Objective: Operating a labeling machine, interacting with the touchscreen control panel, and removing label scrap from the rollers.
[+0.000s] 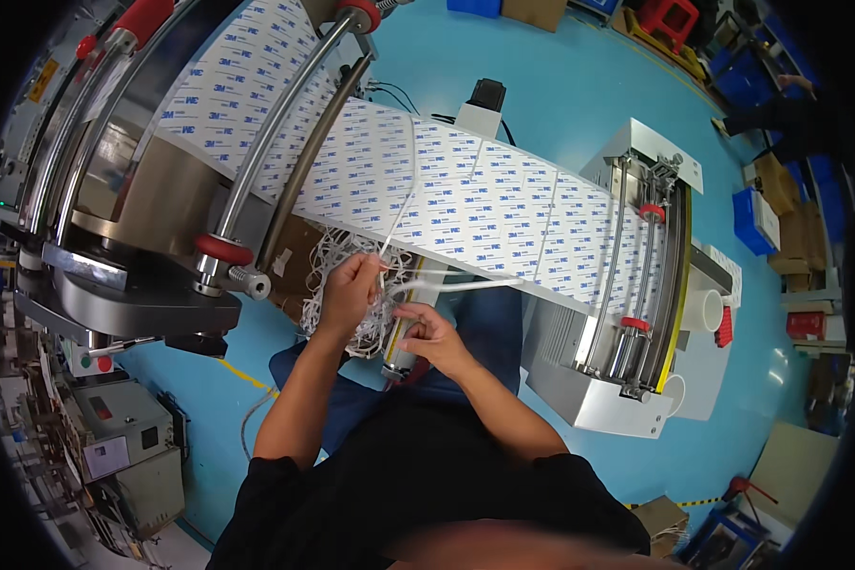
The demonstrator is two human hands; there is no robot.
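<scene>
A wide white sheet [484,204] with a repeated blue print stretches between two roller units, with narrow slits or strips across it. My left hand [351,293] is closed in a pinch on a thin white strip [401,214], which runs up over the sheet from its near edge. Close by on the right, my right hand [435,339] has its thumb and forefinger apart, with nothing visible between them. Another loose white strip [461,284] curves past just above it to the sheet's edge. Beneath both hands lies a heap of tangled white strips [337,261], partly in a cardboard box.
The left machine has metal rollers [280,114] with red collars [223,250]. A silver roller unit [579,366] with a yellow edge stands at the right. A cylinder [399,347] is below my hands. Another person [779,119] is at the far right, near boxes and blue bins.
</scene>
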